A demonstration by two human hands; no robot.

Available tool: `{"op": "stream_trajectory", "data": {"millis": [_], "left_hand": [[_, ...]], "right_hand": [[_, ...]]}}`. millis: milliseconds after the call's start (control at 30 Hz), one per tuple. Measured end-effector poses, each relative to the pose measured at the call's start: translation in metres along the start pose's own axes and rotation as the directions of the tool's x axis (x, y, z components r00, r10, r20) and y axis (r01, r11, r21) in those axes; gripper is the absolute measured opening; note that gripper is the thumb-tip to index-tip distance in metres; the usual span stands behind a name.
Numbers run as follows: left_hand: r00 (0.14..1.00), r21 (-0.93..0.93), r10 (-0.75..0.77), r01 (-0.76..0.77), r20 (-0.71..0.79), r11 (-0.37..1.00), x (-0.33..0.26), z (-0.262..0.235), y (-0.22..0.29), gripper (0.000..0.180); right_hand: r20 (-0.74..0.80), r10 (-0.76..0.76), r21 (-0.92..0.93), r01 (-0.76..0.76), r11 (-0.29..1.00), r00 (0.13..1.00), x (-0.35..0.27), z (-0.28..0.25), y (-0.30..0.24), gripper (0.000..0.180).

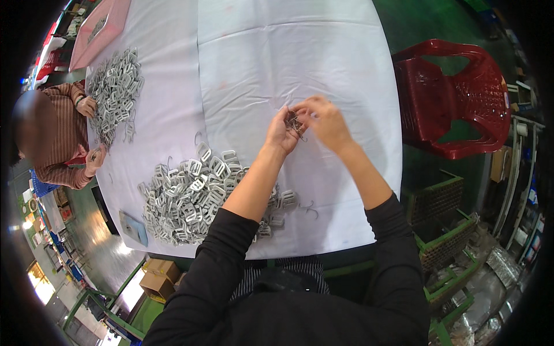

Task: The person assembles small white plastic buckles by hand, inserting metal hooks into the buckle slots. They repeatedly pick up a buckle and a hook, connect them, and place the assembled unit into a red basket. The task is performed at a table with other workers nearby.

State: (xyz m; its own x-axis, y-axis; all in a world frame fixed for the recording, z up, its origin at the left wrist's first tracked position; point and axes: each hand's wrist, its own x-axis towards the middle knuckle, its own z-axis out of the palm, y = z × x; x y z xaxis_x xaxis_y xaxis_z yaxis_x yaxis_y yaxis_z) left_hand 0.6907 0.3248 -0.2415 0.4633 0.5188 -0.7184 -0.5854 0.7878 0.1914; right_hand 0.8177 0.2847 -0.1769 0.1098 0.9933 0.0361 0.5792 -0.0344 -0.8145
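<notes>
Cupped and closed, my left hand (pixel 280 134) holds a small bunch of thin dark metal hooks (pixel 295 123) over the white-covered table. My right hand (pixel 327 122) is right beside it, slightly blurred. Its fingers are curled in at the bunch; whatever lies between their tips is too small and smeared to name. Under and left of my left forearm spreads a large heap of flat silver metal buckles (pixel 190 193) with slots. A few loose wire hooks (pixel 311 209) lie on the cloth to the right of the heap.
Across the left side a person (pixel 63 130) in a striped top handles a second buckle heap (pixel 118 92). A pink basket (pixel 104 32) stands at the far left. A blue flat object (pixel 133 229) lies at the near left table edge. At the right is a red plastic chair (pixel 450 98).
</notes>
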Motion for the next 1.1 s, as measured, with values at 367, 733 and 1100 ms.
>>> {"op": "stream_trajectory", "data": {"millis": [367,733,1100], "left_hand": [[0.997,-0.269,-0.046,0.061,0.064,0.961,-0.04,-0.042,0.029,0.032],[0.909,-0.627,0.406,-0.26,0.099,0.735,-0.243,-0.154,0.233,0.026],[0.488,-0.294,0.697,-0.873,-0.526,0.389,-0.454,-0.47,0.482,0.036]], "right_hand": [[0.171,-0.027,-0.737,0.147,0.659,0.985,-0.006,-0.022,0.063,0.01],[0.545,0.157,0.63,-0.526,0.572,0.823,0.005,0.235,-0.214,0.019],[0.854,0.047,0.476,-0.814,0.333,0.518,-0.031,0.628,-0.511,0.02]]}}
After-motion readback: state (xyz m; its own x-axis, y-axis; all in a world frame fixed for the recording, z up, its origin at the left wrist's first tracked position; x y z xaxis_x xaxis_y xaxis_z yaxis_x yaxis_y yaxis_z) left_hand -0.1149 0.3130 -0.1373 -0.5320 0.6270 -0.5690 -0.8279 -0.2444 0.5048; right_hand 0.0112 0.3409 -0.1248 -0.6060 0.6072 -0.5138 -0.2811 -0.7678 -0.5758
